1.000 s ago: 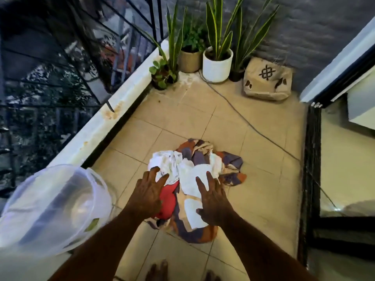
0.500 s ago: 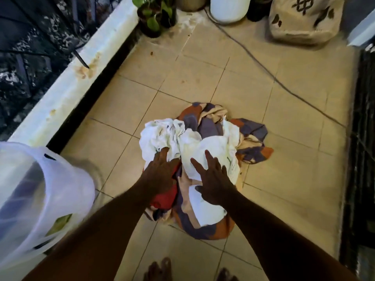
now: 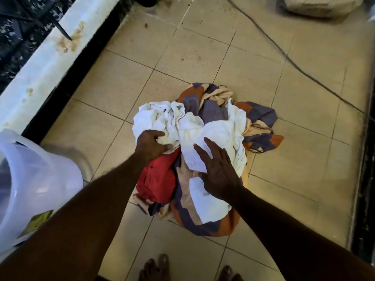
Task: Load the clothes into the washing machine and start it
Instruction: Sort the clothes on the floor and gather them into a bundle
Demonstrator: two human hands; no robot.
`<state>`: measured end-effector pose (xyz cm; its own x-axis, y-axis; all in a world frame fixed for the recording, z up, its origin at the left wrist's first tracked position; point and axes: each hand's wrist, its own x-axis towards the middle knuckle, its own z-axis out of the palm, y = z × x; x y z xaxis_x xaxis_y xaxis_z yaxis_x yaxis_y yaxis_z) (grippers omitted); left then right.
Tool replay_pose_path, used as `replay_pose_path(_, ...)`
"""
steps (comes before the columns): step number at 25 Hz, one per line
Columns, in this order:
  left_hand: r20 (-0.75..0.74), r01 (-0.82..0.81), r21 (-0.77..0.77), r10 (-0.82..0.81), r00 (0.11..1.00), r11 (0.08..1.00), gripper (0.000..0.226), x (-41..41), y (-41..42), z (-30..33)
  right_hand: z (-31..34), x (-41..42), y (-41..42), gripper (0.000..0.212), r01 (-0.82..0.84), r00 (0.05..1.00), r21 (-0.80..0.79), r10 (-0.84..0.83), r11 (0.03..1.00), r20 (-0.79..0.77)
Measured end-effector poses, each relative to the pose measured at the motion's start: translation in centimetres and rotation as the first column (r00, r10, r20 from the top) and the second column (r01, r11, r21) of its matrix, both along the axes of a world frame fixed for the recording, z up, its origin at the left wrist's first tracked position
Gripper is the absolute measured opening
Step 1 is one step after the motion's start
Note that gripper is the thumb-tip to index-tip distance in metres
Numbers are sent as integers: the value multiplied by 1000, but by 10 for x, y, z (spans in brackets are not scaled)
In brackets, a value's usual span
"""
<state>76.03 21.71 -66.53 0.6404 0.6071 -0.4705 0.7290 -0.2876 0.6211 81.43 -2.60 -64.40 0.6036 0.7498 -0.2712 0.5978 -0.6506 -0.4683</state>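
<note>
A pile of clothes [image 3: 205,126] lies on the tiled floor: white pieces on top, a red garment [image 3: 157,183] at the left and a purple, orange and cream patterned cloth [image 3: 261,120] underneath. My left hand [image 3: 151,144] has its fingers curled into the white cloth at the pile's left side. My right hand [image 3: 219,171] lies flat on the white cloth in the middle, fingers spread. No washing machine is in view.
A translucent plastic tub [image 3: 30,185] stands at the left. A white ledge [image 3: 50,59] runs along the left with railing beyond. A dark cable [image 3: 288,57] crosses the tiles. A patterned cushion [image 3: 320,5] sits top right. A dark door frame [image 3: 367,159] lines the right edge.
The view has tilted down and closer to the pile. My left hand has moved forward and curled its fingers into the white cloth; my right hand stays flat on the pile.
</note>
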Motion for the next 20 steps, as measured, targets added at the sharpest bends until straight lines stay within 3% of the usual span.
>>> replay_pose_path(2,217,-243,-204,286,933,948,35,0,3,27,9,-2,12,94,79,995,102,-73,992,-68)
replay_pose_path(4,324,-267,-462,441,837,846,18,-2,12,65,23,-1,29,103,204,969,232,-161,951,-189)
replay_pose_path(7,486,85,-667,346,802,740,25,-13,24,131,46,2,63,118,312,933,396,-200,864,-299)
replay_pose_path(9,607,383,-725,268,748,572,23,-20,28,171,58,6,88,102,404,883,488,-191,774,-429)
replay_pose_path(10,652,482,-719,247,717,501,29,-21,30,184,70,6,98,79,521,782,496,-156,695,-604)
replay_pose_path(11,679,515,-707,261,686,485,35,-21,33,192,88,6,107,54,671,579,402,-102,624,-809)
replay_pose_path(12,675,453,-701,306,672,551,40,-21,34,196,104,7,110,34,763,367,275,-42,585,-929)
replay_pose_path(13,662,307,-668,352,662,678,45,-22,36,198,118,8,110,24,792,200,183,34,582,-979)
replay_pose_path(14,642,117,-584,370,672,803,51,-25,37,197,133,9,108,23,787,113,174,138,592,-984)
replay_pose_path(16,534,-102,-436,348,771,894,74,-40,28,186,172,16,97,30,804,36,240,358,544,-933)
replay_pose_path(18,293,-153,-496,331,897,854,89,-59,5,176,214,30,82,43,836,-15,275,522,475,-853)
replay_pose_path(19,180,-172,-529,309,934,831,79,-64,-7,175,231,40,71,43,830,-18,301,561,470,-827)
replay_pose_path(20,151,-186,-559,320,935,808,54,-62,-18,173,241,52,59,41,825,-17,306,563,475,-826)
